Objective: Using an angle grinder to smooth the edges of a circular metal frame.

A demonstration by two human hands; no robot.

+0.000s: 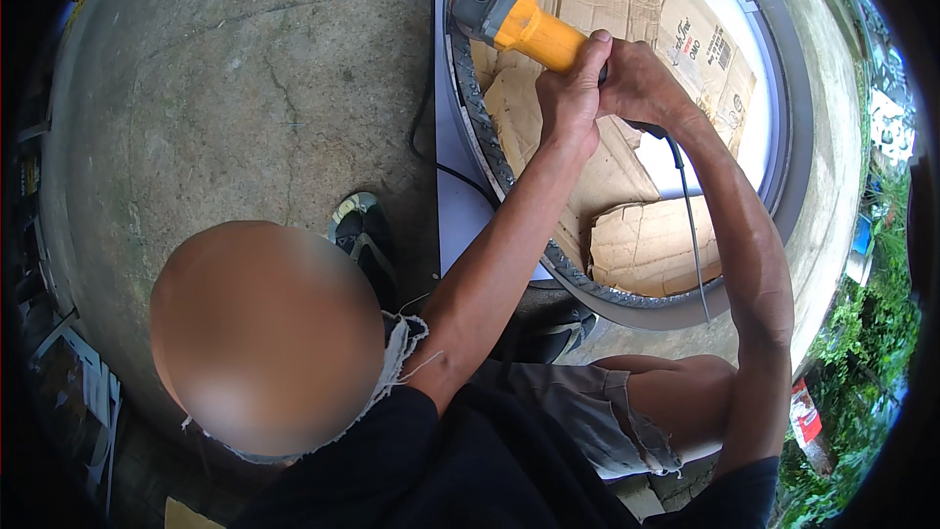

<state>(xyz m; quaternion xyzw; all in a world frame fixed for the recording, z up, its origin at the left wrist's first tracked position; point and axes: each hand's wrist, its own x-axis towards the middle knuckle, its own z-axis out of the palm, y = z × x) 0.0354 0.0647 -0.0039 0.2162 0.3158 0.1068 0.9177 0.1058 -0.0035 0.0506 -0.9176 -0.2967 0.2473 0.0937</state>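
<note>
An orange angle grinder [544,36] with a grey gear head is held in both hands, its head pointing left. My left hand [570,98] is wrapped round the rear of its body, thumb upward. Against it, my right hand [636,81] closes round the back end; its fingers are partly hidden. The gear head lies over the left rim of a large round frame [468,88], whose dark edge looks rough. Any disc under the head is hidden from view. A black power cord [688,206] runs from the grinder's rear down across the frame.
Torn cardboard pieces [654,240] lie inside the frame, over a white surface. A white board [452,225] sits under its left side. Another black cable [423,108] crosses the cracked concrete floor [245,88]. My shoe [364,235] stands left of the board. Green plants [862,362] border the right.
</note>
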